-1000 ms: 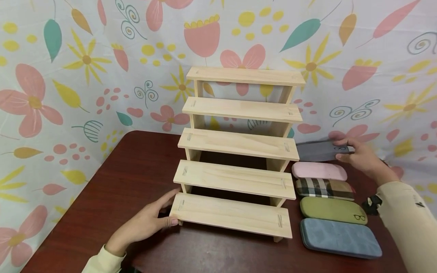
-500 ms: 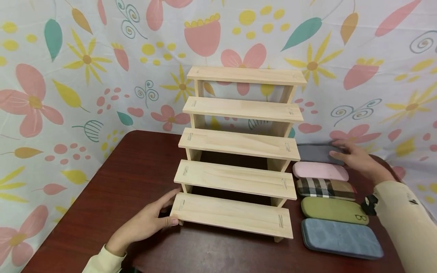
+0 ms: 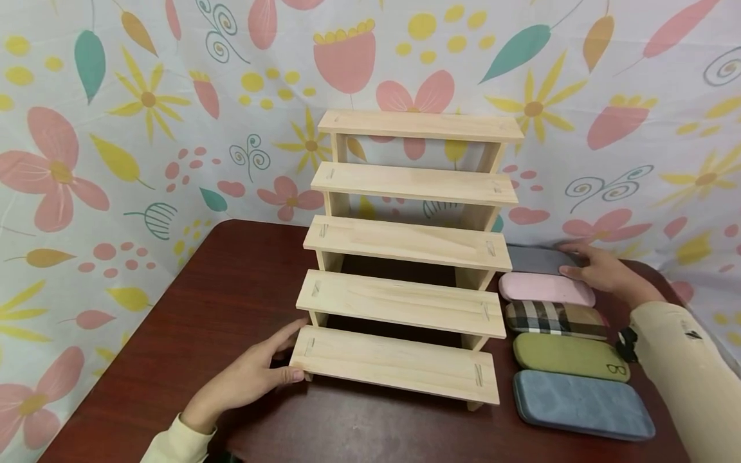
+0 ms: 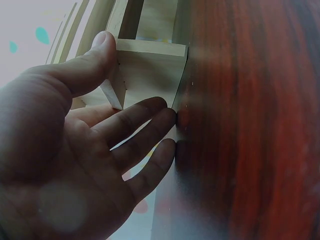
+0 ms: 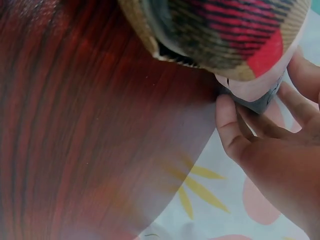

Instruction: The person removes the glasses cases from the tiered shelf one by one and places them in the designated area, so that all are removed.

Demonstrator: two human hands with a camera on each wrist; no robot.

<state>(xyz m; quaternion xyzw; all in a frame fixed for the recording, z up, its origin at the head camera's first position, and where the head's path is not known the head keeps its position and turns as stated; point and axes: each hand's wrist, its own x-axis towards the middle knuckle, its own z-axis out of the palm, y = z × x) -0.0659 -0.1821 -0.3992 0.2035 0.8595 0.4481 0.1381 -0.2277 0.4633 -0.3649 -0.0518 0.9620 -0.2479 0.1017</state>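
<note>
A stepped wooden display stand (image 3: 399,302) with several pale shelves stands on the dark table. My left hand (image 3: 246,379) holds the left end of its lowest shelf, thumb at the front edge and fingers behind; in the left wrist view the other fingertips touch the table. At the back right, my right hand (image 3: 608,273) holds the right end of a grey glasses case (image 3: 535,260), thumb in front and fingers behind. The case lies on the table, its left end partly hidden by the stand.
In front of the grey case lie a pink case (image 3: 547,289), a plaid case (image 3: 556,319), a green case (image 3: 570,357) and a blue case (image 3: 581,405) in a column. Floral cloth (image 3: 145,141) hangs behind the dark red table (image 3: 191,308).
My right hand has lowered the grey case and drawn it slightly nearer the pink one, so that it now lies flat. The left hand has stayed at the stand.
</note>
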